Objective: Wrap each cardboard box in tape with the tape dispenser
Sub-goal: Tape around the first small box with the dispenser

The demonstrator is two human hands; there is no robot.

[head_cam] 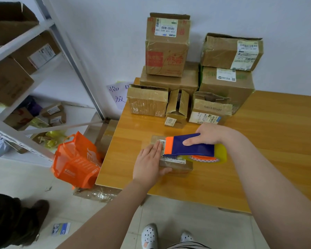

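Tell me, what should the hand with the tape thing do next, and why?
Probably draw the tape dispenser rightward across the small box, laying tape along its top. The right hand grips it with its orange end over the box, and the left hand lies flat on the box, steadying it.

Arms: left forearm (111, 207) and right forearm (262, 180) bare along all that shows, down to the left hand (147, 163) and right hand (209, 134). Footwear: white clogs, uppers dotted with dark round holes; left clog (149, 234) carries an orange-pink charm (145, 244), right clog (186, 237) shows only in part. Clothing: strip of garment (187, 246) with thin dark and light stripes, at the bottom edge by the right clog.
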